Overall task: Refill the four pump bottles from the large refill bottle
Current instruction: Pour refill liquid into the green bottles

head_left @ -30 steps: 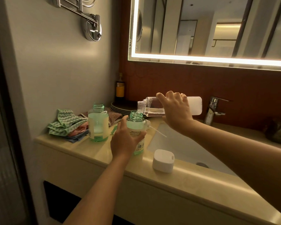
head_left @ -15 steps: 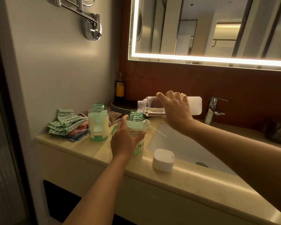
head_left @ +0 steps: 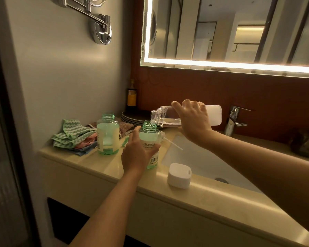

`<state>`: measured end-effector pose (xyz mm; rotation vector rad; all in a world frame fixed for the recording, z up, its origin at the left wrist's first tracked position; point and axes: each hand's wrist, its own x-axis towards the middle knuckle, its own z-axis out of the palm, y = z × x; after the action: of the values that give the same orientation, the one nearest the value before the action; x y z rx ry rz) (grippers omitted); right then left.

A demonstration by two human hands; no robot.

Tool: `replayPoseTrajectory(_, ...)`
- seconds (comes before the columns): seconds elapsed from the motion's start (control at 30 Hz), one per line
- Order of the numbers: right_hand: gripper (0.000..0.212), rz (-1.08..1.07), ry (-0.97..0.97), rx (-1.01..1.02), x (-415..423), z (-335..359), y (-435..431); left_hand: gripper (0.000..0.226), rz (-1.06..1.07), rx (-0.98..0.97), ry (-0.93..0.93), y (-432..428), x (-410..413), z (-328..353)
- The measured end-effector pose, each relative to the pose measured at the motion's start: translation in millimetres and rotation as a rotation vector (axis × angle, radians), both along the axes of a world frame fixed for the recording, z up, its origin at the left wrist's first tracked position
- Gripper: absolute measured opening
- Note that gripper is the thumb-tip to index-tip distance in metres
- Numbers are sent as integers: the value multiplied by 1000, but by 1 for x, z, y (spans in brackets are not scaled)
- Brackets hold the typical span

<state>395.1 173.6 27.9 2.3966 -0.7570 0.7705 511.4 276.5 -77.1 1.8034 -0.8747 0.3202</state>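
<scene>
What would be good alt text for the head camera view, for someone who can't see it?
A person's right hand tips a clear refill bottle over a green pump bottle that the left hand grips on a bathroom counter. A second open green bottle stands left, beside piled cloths.

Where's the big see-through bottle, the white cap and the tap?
Big see-through bottle (head_left: 166, 117): head view, clear side near its neck.
White cap (head_left: 179, 171): head view, top face.
Tap (head_left: 231, 122): head view, chrome body.
</scene>
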Motion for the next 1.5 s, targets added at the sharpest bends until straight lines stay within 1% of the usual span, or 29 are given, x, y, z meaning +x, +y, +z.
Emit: replayPoseTrajectory(1.5, 63, 4, 18, -16, 1, 4, 1, 88, 2, 1, -2, -1, 0, -1)
